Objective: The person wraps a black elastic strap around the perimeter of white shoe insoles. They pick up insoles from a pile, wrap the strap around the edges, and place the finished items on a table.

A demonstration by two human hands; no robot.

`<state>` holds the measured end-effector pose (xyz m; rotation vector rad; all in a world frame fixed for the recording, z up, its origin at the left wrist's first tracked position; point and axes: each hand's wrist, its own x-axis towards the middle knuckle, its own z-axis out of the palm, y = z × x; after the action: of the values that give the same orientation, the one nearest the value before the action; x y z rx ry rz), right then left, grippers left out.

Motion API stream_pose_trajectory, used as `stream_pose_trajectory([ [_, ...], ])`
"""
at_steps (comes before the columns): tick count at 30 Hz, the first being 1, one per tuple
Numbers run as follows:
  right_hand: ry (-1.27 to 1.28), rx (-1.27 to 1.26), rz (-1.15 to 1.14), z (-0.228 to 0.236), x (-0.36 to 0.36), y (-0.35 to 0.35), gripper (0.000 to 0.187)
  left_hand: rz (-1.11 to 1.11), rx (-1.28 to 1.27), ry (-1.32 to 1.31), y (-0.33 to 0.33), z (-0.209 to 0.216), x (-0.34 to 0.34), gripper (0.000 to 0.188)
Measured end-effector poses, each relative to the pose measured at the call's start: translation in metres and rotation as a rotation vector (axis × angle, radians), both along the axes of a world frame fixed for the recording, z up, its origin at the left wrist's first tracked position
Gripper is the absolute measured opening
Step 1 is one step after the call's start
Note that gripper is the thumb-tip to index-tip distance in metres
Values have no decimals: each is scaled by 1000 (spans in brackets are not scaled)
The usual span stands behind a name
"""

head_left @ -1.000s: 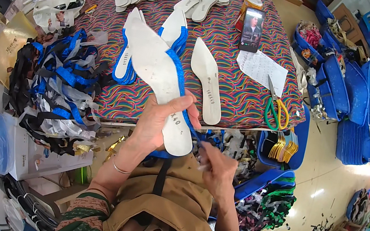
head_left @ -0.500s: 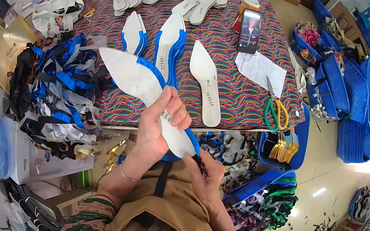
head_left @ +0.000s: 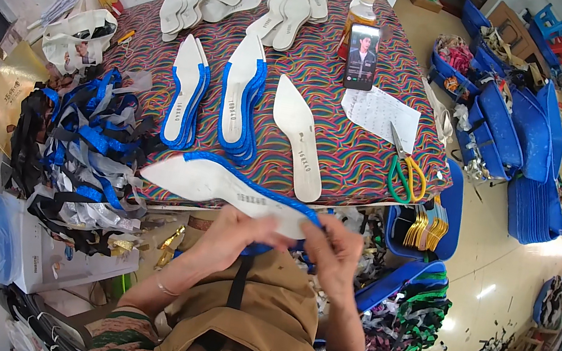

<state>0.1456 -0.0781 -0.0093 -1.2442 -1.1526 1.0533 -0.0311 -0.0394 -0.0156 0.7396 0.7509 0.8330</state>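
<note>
A white shoe insole (head_left: pixel 219 186) with a shiny blue strip along its far edge lies nearly level across my hands, pointed toe to the left. My left hand (head_left: pixel 236 239) grips its near edge around the middle, fingers slightly blurred. At the heel end my right hand (head_left: pixel 334 249) pinches the insole and the blue strip. Beyond them on the table stand two stacks of blue-edged insoles, a left stack (head_left: pixel 181 94) and a middle stack (head_left: pixel 236 104). A single plain insole (head_left: pixel 300 141) without blue edging lies to their right.
Plain insoles (head_left: pixel 290 19) are piled at the table's back. A phone (head_left: pixel 362 56) leans on a bottle (head_left: pixel 361 15); green-and-yellow scissors (head_left: pixel 407 179) rest on paper (head_left: pixel 375 113). Tangled strips (head_left: pixel 103 137) hang at left. A blue bin (head_left: pixel 452 236) stands by the table's right corner.
The insole has come down toward me and turned from a steep slant to nearly level. My left hand has lowered and shifted along its near edge; my right hand stays at the heel.
</note>
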Motion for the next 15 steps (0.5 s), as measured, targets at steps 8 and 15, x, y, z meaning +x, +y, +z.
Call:
stream_pose_trajectory([
  [8, -168, 85, 235, 18, 28, 14, 12, -96, 1453, 797, 39, 70, -13, 32],
  [15, -100, 58, 387, 32, 47, 20, 16, -809, 1259, 1014, 59, 73, -22, 22],
])
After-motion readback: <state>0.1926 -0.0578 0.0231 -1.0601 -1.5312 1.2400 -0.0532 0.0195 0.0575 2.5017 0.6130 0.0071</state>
